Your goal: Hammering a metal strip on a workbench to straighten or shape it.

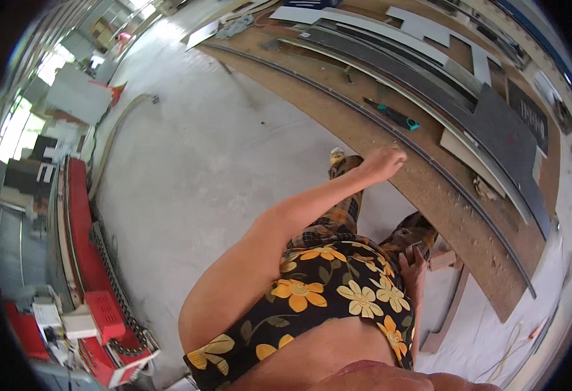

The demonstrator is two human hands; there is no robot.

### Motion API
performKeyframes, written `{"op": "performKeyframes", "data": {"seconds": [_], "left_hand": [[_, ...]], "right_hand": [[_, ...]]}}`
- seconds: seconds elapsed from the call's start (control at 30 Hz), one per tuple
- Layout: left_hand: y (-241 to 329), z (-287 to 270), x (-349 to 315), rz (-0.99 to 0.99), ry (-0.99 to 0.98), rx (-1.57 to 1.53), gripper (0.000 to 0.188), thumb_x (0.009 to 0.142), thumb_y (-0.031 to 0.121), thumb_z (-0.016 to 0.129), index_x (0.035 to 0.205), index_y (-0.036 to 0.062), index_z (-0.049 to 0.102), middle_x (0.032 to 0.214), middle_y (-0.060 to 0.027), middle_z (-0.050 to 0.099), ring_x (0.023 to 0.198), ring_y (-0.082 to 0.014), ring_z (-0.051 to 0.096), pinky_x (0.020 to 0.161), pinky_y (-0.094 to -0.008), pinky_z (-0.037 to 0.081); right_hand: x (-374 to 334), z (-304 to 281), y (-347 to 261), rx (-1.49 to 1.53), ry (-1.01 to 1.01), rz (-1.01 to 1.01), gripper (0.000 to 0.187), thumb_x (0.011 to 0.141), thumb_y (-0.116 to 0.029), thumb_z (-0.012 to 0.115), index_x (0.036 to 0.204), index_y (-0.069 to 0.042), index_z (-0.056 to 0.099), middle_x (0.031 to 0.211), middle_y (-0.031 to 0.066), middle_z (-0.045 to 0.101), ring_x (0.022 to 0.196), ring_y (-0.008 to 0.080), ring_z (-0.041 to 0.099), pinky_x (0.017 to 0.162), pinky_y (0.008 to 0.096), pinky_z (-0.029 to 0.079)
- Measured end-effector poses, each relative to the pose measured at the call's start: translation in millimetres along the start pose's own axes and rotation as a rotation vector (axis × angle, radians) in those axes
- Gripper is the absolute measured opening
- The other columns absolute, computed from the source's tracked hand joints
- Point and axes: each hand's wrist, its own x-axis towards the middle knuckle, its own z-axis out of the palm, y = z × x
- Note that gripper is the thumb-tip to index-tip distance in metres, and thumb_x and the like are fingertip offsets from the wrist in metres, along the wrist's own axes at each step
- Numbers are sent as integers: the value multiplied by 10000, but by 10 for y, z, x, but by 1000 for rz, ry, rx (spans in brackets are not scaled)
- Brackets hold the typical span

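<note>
My left hand (384, 164) is closed in a fist above the near edge of the brown board tabletop (458, 225). Whatever its curled fingers may hold is hidden. Just beyond it, a long thin dark strip (357, 107) runs along the tabletop, appearing bowed in this view. On the far side of the strip lies a black and teal hand tool (393, 116), possibly a cutter. My right hand (414, 268) hangs low beside my thigh, its visible fingers loosely apart, near a small wooden block (443, 260) under the tabletop's edge.
Long grey panels (429, 85) and white cut-out sheets (423, 29) are stacked across the table. Crumbs of debris lie near its right end. A red machine (81, 228) with a cable chain stands at left. A hose (120, 130) lies on the grey floor.
</note>
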Motion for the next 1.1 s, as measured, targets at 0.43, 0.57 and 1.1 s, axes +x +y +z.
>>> {"op": "performKeyframes", "data": {"seconds": [0.43,0.57,1.1], "left_hand": [[-114,562,698,-31,-113,283,320,941,70,514,1249,53,599,1242,-207,514,1075,-370,588,937,-460,480],[-197,588,741,13,-101,345,241,920,82,535,1129,36,645,1159,-206,548,1011,-346,613,890,-463,494],[-276,427,296,146,-134,323,251,852,64,574,1102,46,581,1103,-192,587,829,-328,678,693,-433,529]], "right_hand": [[-189,-223,-439,-26,20,44,360,826,-131,683,1144,15,598,872,193,664,733,235,560,702,345,483],[-183,-228,-213,-45,-11,99,427,819,-155,691,1191,29,593,932,237,679,791,276,638,735,365,506],[41,-121,-399,-66,-62,128,484,823,-173,692,1211,91,576,1042,262,680,943,322,677,825,390,517]]}}
